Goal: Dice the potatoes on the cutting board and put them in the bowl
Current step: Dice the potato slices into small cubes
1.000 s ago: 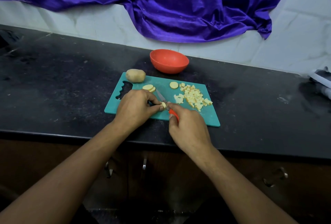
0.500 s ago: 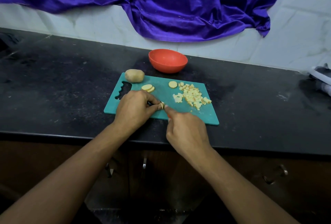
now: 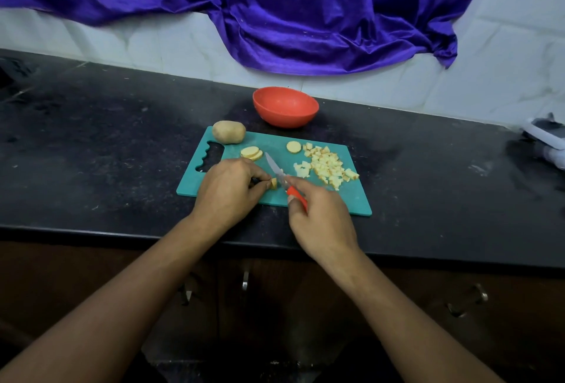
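Your left hand [image 3: 227, 190] pinches a small potato piece [image 3: 274, 183] between thumb and fingertips, near the front edge of the teal cutting board [image 3: 351, 199]. Your right hand [image 3: 321, 217] is curled round the red handle of the knife [image 3: 275, 168], index finger along the top. The blade points to 11 o'clock, just right of the piece.

From board centre:
- whole potato [image 3: 229, 131] at 10 o'clock, on the corner
- stacked slices [image 3: 251, 152] at 11
- single slice [image 3: 293, 147] at 12
- diced heap [image 3: 328, 167] at 3

The orange bowl [image 3: 286, 106] sits on the black counter [image 3: 107, 144] at 12 o'clock, just beyond the board.
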The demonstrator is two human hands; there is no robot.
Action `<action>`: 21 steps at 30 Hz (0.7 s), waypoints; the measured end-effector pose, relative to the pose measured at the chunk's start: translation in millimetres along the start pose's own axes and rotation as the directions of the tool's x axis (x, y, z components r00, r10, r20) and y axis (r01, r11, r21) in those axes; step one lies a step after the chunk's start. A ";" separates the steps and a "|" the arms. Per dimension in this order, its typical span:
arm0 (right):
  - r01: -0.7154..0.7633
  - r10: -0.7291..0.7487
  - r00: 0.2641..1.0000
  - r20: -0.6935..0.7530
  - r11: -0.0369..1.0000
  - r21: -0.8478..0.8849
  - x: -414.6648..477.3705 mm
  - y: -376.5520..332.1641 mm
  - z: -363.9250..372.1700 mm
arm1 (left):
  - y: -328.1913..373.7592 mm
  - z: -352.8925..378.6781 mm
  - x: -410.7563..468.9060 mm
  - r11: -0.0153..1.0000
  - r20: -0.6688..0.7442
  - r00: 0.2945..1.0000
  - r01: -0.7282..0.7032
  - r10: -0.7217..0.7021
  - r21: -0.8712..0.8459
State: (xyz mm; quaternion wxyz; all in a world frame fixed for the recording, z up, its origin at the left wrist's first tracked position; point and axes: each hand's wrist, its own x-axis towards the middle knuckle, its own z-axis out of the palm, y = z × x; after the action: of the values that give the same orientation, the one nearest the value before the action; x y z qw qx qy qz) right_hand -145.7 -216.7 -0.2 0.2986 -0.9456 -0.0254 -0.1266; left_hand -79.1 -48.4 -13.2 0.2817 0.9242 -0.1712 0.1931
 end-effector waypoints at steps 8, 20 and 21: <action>0.064 -0.064 0.998 0.003 0.987 -0.145 -4.1 -6.7 4.5 | -1.5 0.6 0.5 0.999 -0.020 0.999 0.036 -0.036 -0.038; 0.086 -0.089 0.996 -0.012 0.985 -0.148 -5.6 -11.8 9.2 | -3.7 2.7 1.5 0.997 -0.037 0.998 0.043 -0.045 -0.058; 0.091 -0.095 0.995 -0.011 0.982 -0.166 -5.6 -12.8 9.7 | -4.1 2.8 1.6 0.998 -0.041 0.998 0.041 -0.043 -0.053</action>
State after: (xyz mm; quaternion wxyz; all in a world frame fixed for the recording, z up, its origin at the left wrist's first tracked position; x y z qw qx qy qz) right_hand -150.5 -200.5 -2.1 0.2133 -0.9636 -0.0562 -0.1508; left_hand -75.3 -47.1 -16.5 0.3134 0.9156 -0.1508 0.2020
